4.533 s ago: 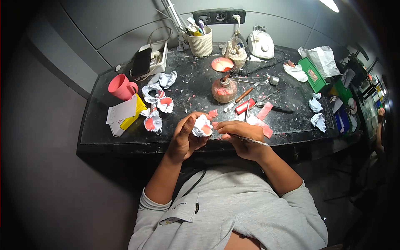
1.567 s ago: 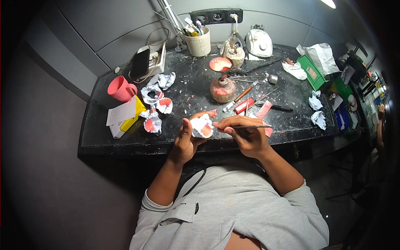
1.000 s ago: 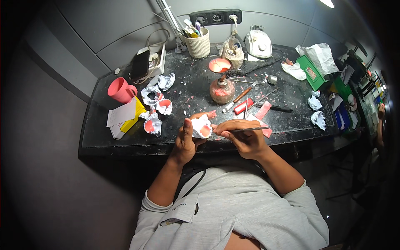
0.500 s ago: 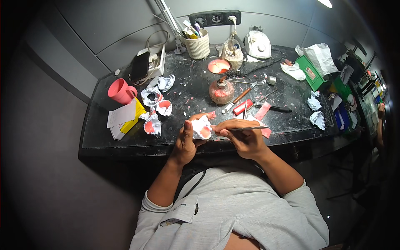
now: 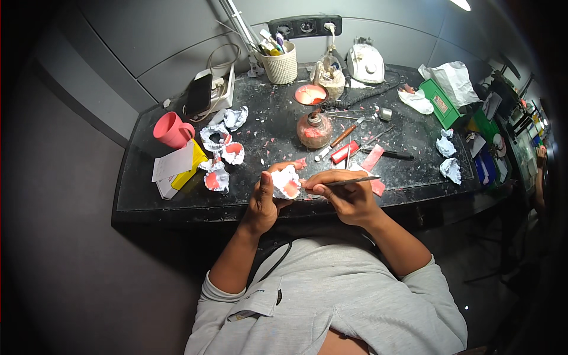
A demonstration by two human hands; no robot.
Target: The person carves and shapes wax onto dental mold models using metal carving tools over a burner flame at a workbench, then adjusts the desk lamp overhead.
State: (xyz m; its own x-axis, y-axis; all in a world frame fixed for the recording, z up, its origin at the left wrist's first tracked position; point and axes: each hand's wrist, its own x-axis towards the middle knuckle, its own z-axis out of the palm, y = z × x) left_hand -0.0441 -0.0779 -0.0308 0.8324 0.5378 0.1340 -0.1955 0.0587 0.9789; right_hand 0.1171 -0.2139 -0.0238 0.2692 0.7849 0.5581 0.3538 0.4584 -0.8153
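Note:
My left hand (image 5: pixel 263 204) is wrapped round a white plaster dental cast (image 5: pixel 284 177) with a patch of pink wax on its right side. In a pen-like grip, my right hand (image 5: pixel 350 198) holds a thin metal carving tool (image 5: pixel 365 179). The tool's shaft slants up to the right past the knuckles. Its working end lies close to the cast's pink edge, and my fingers partly hide it; contact cannot be made out. Beyond both hands stands a glass spirit burner (image 5: pixel 315 131) with a dish of pink wax (image 5: pixel 311 94) above it.
Several more casts (image 5: pixel 216 178) lie left of my hands, by a pink mug (image 5: pixel 173 130) and a yellow box (image 5: pixel 188 177). At right are a red-handled tool (image 5: pixel 345 152), pink wax sheets (image 5: pixel 373 158), a green box (image 5: pixel 439 103) and two white plaster pieces (image 5: pixel 450 171).
The carving tool's rear end has tipped up slightly in my right hand. My left hand and the cast look unmoved.

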